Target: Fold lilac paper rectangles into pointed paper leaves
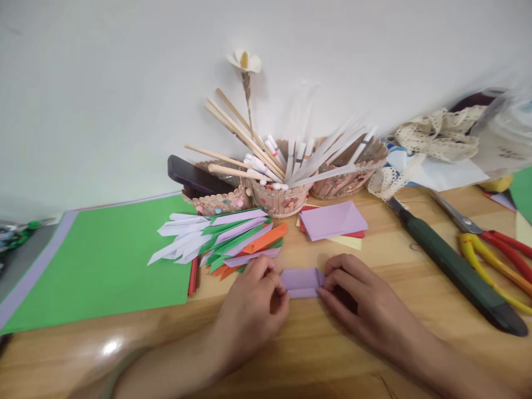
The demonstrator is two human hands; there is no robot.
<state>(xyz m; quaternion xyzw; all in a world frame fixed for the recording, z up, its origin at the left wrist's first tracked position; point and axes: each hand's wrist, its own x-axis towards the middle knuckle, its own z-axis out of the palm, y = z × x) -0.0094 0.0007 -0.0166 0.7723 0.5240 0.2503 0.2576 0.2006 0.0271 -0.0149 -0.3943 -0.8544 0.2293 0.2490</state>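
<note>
Between my two hands, just above the wooden table (174, 346), is a small piece of purple paper (302, 281) with fold lines along its length and at its right end. My left hand (260, 299) pinches the paper's left end, fingers curled in. At the right end, my right hand (357, 291) grips the edge between thumb and fingers. Beyond the left hand lies a heap of folded paper pieces (245, 238) in white, green, purple and orange. A stack of purple rectangles (334, 220) rests behind the paper, over red and yellow sheets.
Green paper sheets (112, 260) cover the left side, with a red stick (193, 276) at their edge. Decorated baskets (280, 200) holding sticks and markers stand by the wall. To the right lie a dark green-handled tool (453, 263), scissors (471, 224) and lace (440, 133).
</note>
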